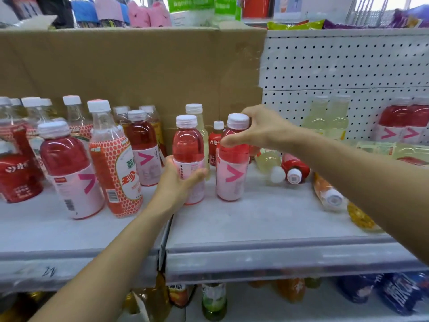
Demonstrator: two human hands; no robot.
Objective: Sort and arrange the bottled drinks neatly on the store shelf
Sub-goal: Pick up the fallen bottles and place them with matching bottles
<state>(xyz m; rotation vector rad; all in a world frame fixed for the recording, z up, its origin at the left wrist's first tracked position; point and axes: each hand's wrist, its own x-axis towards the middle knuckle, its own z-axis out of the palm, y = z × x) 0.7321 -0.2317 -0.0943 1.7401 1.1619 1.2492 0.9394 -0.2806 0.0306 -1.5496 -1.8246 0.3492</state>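
My left hand [180, 180] wraps around the label of a pink bottle [188, 145] that stands in the middle of the white shelf [255, 219]. My right hand [262, 129] pinches the top of a second pink bottle [232, 175] just beside it, also standing up. To the right, a red bottle [296, 168] and a pale yellow bottle [267, 159] lie on their sides.

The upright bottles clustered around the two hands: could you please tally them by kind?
Pink-labelled red drink: 2, one in the left hand, one in the right hand
Pale yellow drink: 1
Small red-labelled bottle: 1
Total: 4
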